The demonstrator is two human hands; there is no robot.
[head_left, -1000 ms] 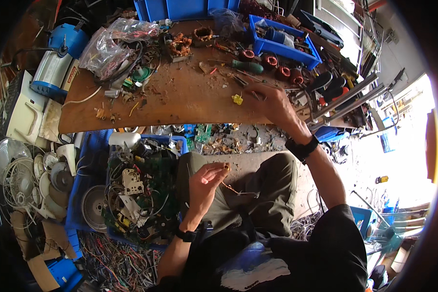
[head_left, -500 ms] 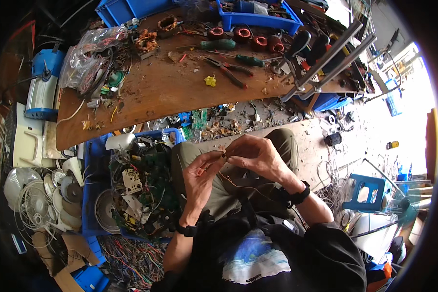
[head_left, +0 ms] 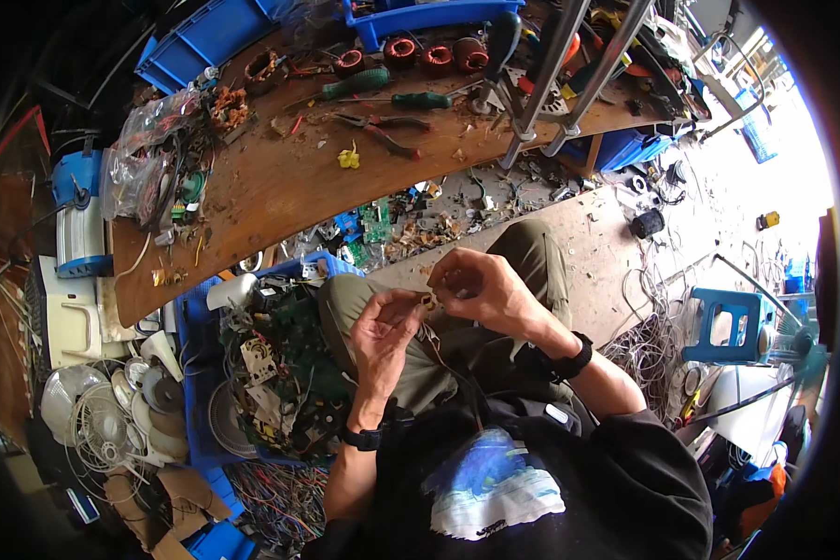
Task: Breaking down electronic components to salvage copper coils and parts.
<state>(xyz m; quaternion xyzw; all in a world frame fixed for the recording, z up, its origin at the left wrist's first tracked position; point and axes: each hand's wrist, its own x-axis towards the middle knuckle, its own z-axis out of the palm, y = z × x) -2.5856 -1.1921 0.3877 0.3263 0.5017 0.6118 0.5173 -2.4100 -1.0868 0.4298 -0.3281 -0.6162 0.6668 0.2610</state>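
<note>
Over my lap, my left hand (head_left: 383, 331) pinches a small brass-coloured part (head_left: 428, 301) between thumb and fingertips. It is too small to tell its kind. Thin wires (head_left: 433, 343) hang below it toward my lap. My right hand (head_left: 487, 295) is closed beside the part, its fingers curled and its fingertips right against or very near it. Whatever the right fingers pinch is hidden. Beyond my hands, on the wooden bench (head_left: 280, 201), lie red-handled pliers (head_left: 387, 135), two green-handled screwdrivers (head_left: 357, 84) and a small yellow piece (head_left: 348, 158).
A blue crate (head_left: 191, 373) full of circuit boards and scrap stands at my left, beside fan parts (head_left: 103, 411). Metal posts (head_left: 541, 93) rise at the bench's right end. Tangled cables (head_left: 639, 345) and a blue stool (head_left: 719, 322) are on the right. Copper-wound ring coils (head_left: 436, 62) line the bench.
The view has shifted, so the bench appears farther left. My right hand's fingers have curled more, and the brass-coloured part shows more plainly between my hands.
</note>
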